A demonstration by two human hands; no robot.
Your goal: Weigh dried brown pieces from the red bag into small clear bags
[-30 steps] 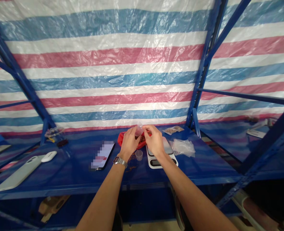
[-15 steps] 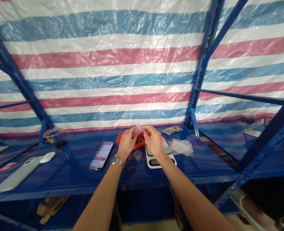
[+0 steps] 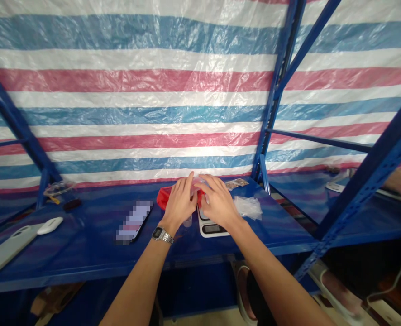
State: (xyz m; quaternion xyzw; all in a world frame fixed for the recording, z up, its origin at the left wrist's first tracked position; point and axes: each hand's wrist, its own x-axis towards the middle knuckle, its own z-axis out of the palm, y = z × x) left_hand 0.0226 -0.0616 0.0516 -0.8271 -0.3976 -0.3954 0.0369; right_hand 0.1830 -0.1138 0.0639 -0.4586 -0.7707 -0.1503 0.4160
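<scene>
Over the blue shelf (image 3: 85, 253), my left hand (image 3: 179, 203) and my right hand (image 3: 217, 201) meet above a red tray (image 3: 162, 198) and a white scale (image 3: 210, 227). Their fingertips press together on a small clear plastic bag (image 3: 196, 183), which is mostly hidden by the fingers. I wear a metal watch (image 3: 161, 234) on the left wrist. A small clear cup (image 3: 188, 221) stands on the shelf just below my left hand, beside the scale.
A phone (image 3: 133, 222) lies left of the tray. Loose clear bags (image 3: 248, 206) and filled bags (image 3: 236, 183) lie to the right. A white oval object (image 3: 50, 225) and a grey case (image 3: 3, 250) sit far left. Another person's hand (image 3: 400, 181) shows at right.
The view has swung to the right and down. My fingers now lie straighter over the bag, lower above the tray. Another person's hand has come into view at the right edge.
</scene>
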